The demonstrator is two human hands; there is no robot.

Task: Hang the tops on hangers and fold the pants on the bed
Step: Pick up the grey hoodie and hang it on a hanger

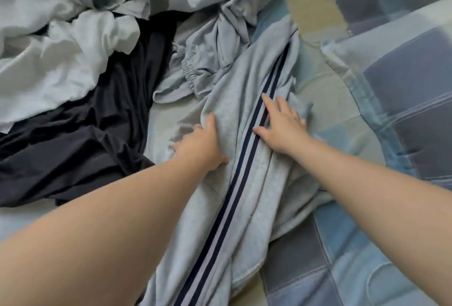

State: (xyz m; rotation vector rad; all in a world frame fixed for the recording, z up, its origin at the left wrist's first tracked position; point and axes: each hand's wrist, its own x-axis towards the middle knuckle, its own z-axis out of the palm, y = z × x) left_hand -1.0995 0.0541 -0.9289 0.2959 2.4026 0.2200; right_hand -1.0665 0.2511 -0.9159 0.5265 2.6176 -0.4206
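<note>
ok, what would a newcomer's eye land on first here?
The left hand and right hand rest on grey pants with a dark stripe, stretched along the middle of the bed. Left of them lie a black garment and a heap of white clothes.

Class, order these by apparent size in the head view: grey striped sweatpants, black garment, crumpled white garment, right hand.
1. Grey striped sweatpants.
2. Black garment and crumpled white garment: similar, both cropped, unranked.
3. Right hand.
</note>
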